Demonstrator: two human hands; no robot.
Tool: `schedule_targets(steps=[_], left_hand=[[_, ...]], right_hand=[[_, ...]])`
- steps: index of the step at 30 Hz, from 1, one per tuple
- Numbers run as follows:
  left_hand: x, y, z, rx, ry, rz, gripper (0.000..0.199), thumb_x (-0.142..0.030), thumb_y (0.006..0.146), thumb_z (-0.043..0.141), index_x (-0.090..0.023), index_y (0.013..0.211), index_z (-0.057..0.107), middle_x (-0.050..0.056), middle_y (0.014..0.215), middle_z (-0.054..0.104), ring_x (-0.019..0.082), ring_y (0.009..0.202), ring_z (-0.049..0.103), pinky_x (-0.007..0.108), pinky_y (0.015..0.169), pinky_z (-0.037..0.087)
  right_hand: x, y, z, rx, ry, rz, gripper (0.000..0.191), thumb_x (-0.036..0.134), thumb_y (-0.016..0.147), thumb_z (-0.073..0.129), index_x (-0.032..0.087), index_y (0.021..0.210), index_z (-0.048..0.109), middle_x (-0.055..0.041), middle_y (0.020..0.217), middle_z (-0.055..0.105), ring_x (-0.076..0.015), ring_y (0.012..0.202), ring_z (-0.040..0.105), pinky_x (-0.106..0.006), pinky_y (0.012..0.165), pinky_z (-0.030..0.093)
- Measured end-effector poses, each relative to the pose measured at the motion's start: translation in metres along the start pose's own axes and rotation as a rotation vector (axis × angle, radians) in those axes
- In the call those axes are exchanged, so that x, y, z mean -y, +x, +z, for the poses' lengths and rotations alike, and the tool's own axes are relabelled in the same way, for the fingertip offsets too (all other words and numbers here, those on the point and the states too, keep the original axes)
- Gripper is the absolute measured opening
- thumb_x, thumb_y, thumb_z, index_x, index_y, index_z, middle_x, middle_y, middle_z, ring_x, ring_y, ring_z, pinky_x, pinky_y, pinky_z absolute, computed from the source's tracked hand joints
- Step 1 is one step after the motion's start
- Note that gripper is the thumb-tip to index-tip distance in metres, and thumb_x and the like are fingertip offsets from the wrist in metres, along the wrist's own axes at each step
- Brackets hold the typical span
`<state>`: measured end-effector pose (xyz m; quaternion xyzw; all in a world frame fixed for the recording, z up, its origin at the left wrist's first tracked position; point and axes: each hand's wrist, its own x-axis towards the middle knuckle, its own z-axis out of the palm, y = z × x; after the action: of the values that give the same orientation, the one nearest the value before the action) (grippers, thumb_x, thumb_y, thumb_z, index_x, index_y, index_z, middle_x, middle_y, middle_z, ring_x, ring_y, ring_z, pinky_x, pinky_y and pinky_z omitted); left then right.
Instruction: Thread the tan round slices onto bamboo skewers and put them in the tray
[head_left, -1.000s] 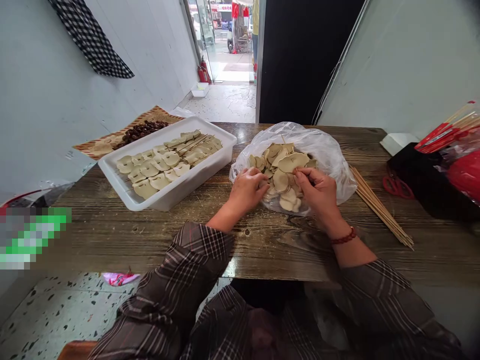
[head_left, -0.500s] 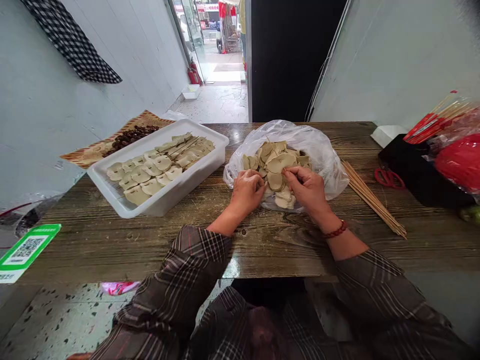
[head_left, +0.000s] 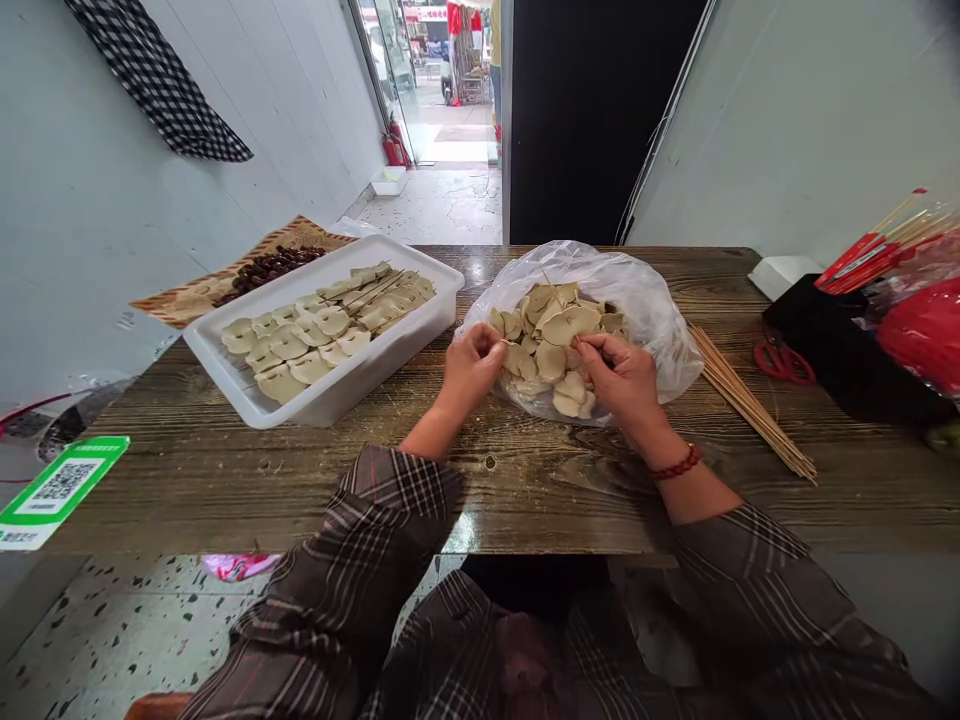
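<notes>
A clear plastic bag point(head_left: 660, 320) lies opened out on the wooden table, holding a heap of thin, round, tan slices point(head_left: 551, 362). Over the heap, my right hand point(head_left: 622, 380) pinches the near end of a thin skewer. A large slice point(head_left: 568, 325) is on this skewer point(head_left: 552, 287), whose far part sticks out beyond it. At the bag's left rim, my left hand point(head_left: 472, 372) has thumb and fingers closed together beside the slices; what is between them is hidden. To the left stands a white plastic tub point(head_left: 330, 400) with rows of skewered slices point(head_left: 289, 345).
Loose bamboo skewers point(head_left: 754, 405) lie right of the bag. Further right are red-handled scissors point(head_left: 784, 360) and a black container point(head_left: 840, 350) with red-wrapped sticks. Dark brown pieces point(head_left: 274, 270) rest on patterned paper behind the tub. A green QR card point(head_left: 64, 492) is at left.
My left hand has moved slightly left, off the front of the heap to the bag's left rim, its fingers turned upward. My right hand keeps its pinch. The view has shifted slightly.
</notes>
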<state>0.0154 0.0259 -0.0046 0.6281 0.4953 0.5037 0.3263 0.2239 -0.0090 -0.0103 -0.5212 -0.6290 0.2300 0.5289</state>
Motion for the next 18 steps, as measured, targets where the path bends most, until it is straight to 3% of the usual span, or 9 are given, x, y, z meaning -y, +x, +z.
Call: schedule_targets(steps=[2, 6, 9, 15, 18], left_hand=[[0.0027, 0.0028, -0.0038, -0.003, 0.007, -0.013, 0.001, -0.018, 0.072, 0.058, -0.017, 0.072, 0.058, -0.003, 0.059, 0.052, 0.010, 0.056, 0.045, 0.023, 0.057, 0.035], [0.0030, 0.0052, -0.0087, 0.101, 0.115, 0.014, 0.021, -0.018, 0.068, 0.067, -0.016, 0.089, 0.067, -0.002, 0.064, 0.059, 0.013, 0.061, 0.051, 0.025, 0.062, 0.040], [0.0002, 0.0053, -0.0098, 0.150, 0.253, 0.066, 0.021, -0.011, 0.064, 0.066, -0.017, 0.084, 0.070, -0.003, 0.064, 0.061, 0.013, 0.063, 0.052, 0.027, 0.066, 0.041], [-0.0003, 0.0058, -0.0097, -0.060, 0.265, 0.167, 0.011, -0.010, 0.072, 0.058, -0.018, 0.075, 0.066, -0.001, 0.072, 0.066, 0.013, 0.066, 0.054, 0.025, 0.065, 0.042], [0.0047, 0.0085, -0.0110, -0.085, 0.237, 0.153, 0.011, -0.009, 0.073, 0.056, -0.018, 0.073, 0.062, -0.001, 0.072, 0.065, 0.013, 0.067, 0.056, 0.025, 0.065, 0.043]], right_hand=[[0.0024, -0.0004, -0.0002, 0.001, 0.002, 0.001, 0.027, 0.039, 0.088, 0.059, 0.016, 0.087, 0.073, 0.0034, 0.052, 0.056, -0.0106, 0.047, 0.050, -0.023, 0.049, 0.038], [0.0049, -0.0009, 0.0007, -0.001, -0.005, -0.001, 0.026, 0.038, 0.087, 0.059, 0.016, 0.087, 0.073, 0.0036, 0.051, 0.056, -0.0104, 0.047, 0.050, -0.024, 0.049, 0.038], [0.0045, -0.0007, 0.0015, -0.001, -0.006, 0.001, 0.026, 0.038, 0.087, 0.059, 0.016, 0.087, 0.073, 0.0027, 0.054, 0.057, -0.0107, 0.048, 0.051, -0.024, 0.049, 0.038], [0.0072, -0.0016, 0.0014, 0.010, -0.009, 0.001, 0.027, 0.040, 0.088, 0.058, 0.017, 0.086, 0.072, 0.0030, 0.054, 0.057, -0.0105, 0.049, 0.051, -0.023, 0.049, 0.038], [0.0097, -0.0027, 0.0009, 0.013, -0.018, -0.005, 0.027, 0.039, 0.088, 0.058, 0.017, 0.085, 0.073, 0.0030, 0.053, 0.057, -0.0106, 0.049, 0.050, -0.024, 0.050, 0.038]])
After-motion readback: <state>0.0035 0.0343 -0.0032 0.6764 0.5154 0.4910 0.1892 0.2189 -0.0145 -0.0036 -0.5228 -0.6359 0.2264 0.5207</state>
